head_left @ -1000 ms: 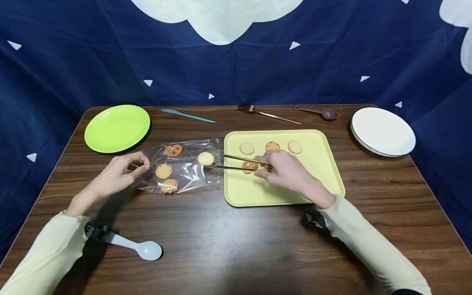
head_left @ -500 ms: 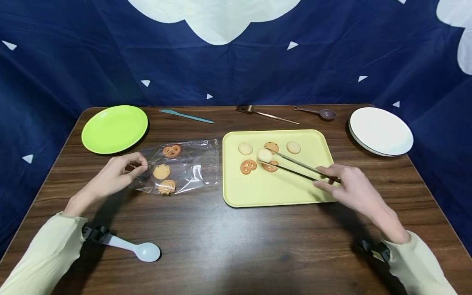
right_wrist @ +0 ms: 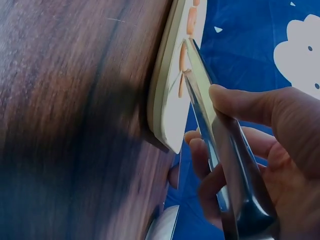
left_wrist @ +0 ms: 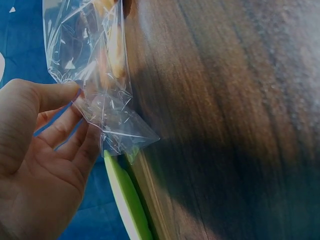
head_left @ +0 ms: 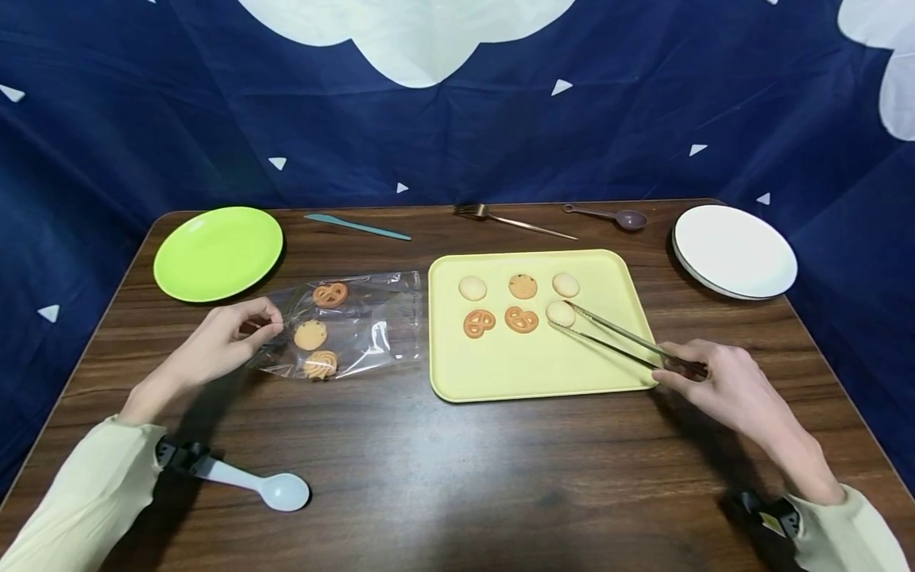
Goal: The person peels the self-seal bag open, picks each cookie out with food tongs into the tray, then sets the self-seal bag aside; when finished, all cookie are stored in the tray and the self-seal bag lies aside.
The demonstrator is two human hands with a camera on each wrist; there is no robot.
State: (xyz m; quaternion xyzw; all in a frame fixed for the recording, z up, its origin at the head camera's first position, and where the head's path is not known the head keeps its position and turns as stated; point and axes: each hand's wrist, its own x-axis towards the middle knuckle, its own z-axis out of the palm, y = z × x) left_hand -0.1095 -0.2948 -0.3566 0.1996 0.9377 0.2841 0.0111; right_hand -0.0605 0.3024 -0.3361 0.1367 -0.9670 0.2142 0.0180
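Observation:
My left hand (head_left: 236,334) pinches the edge of a clear plastic bag (left_wrist: 107,95) between thumb and fingertips. Inside the bag lie a pretzel cookie (head_left: 330,295), a round speckled cookie (head_left: 310,335) and a swirled cookie (head_left: 321,365). With my right hand (head_left: 722,385) I grip a pair of metal tongs (right_wrist: 225,155), thumb on one arm and fingers on the other. The tips of the tongs are at both sides of a pale round cookie (head_left: 561,313) over the yellow tray (head_left: 529,373). Several other cookies, including a pretzel cookie (head_left: 522,319), sit on the tray in two rows.
A green plate (head_left: 218,254) stands at the back left, white plates (head_left: 735,250) at the back right. Between them lie a blue knife (head_left: 357,227), a copper-coloured fork (head_left: 515,221) and a brown measuring spoon (head_left: 608,216). A white spoon (head_left: 284,492) lies near my left wrist.
The right hand has drawn right with the tongs, carrying the pale round cookie from the bag to the right end of the tray's front row. The left hand keeps its pinch on the bag.

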